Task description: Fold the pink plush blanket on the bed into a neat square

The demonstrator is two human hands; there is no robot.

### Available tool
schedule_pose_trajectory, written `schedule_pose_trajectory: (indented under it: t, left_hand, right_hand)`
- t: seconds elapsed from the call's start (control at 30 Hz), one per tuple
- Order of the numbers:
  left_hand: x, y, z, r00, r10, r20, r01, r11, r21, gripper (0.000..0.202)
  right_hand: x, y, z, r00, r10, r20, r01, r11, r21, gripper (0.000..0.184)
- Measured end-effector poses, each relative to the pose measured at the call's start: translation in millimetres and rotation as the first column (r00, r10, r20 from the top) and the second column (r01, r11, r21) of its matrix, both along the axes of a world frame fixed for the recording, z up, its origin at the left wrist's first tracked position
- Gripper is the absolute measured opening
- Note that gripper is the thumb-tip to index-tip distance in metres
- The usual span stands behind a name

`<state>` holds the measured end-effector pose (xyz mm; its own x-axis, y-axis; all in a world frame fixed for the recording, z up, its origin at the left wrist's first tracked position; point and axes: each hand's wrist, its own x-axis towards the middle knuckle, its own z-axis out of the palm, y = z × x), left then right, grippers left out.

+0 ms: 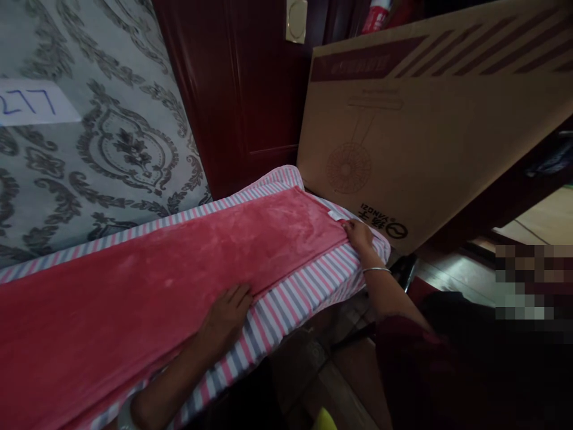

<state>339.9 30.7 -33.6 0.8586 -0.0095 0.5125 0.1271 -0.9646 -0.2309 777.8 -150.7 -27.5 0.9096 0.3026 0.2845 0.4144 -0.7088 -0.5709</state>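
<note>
A red plush blanket (179,269) lies spread over a pink, white and grey striped sheet (286,304) on a bed. My left hand (226,313) rests flat on the blanket's near edge, fingers stretched out. My right hand (358,234) is at the blanket's far corner, fingers pinched on the red fabric beside a small white label (335,215). A silver bangle (376,270) circles my right wrist.
A large cardboard box (425,119) leans against the bed's far end. Patterned grey wallpaper (111,137) with a white paper note (33,103) runs along the bed's left side. A dark red wooden door (242,83) stands behind. Wooden floor (537,221) shows at right.
</note>
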Motion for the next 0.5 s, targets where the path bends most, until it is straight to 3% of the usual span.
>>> schedule_pose_trajectory:
  t: [0.1,0.2,0.27,0.4,0.5]
  left_hand:
    - [-0.4,-2.6,7.0,1.000,-0.013,0.016,0.015,0.995,-0.102,0.035]
    - [-5.1,5.8,27.8,0.996,-0.085,-0.025,0.073,0.950,-0.302,0.034]
    - [-10.2,24.8,44.7,0.995,-0.081,-0.056,0.052,0.913,-0.405,0.037]
    - [-18.7,89.1,69.2,0.974,0.154,-0.168,-0.210,0.893,-0.398,0.050]
    - [-18.5,132.3,75.3,0.905,0.316,-0.285,-0.403,0.851,-0.337,0.062]
  right_hand:
    - [-6.0,2.2,6.4,1.000,0.021,-0.021,-0.024,0.989,-0.148,0.037]
    - [-7.0,2.9,13.8,0.999,0.026,-0.048,-0.035,0.979,-0.201,0.036]
    - [-4.7,4.2,19.7,0.997,0.034,-0.070,-0.049,0.974,-0.219,0.035]
    - [8.1,12.7,36.5,0.986,0.052,-0.159,-0.094,0.959,-0.269,0.036]
    - [21.2,25.4,51.0,0.980,0.044,-0.193,-0.102,0.949,-0.299,0.043]
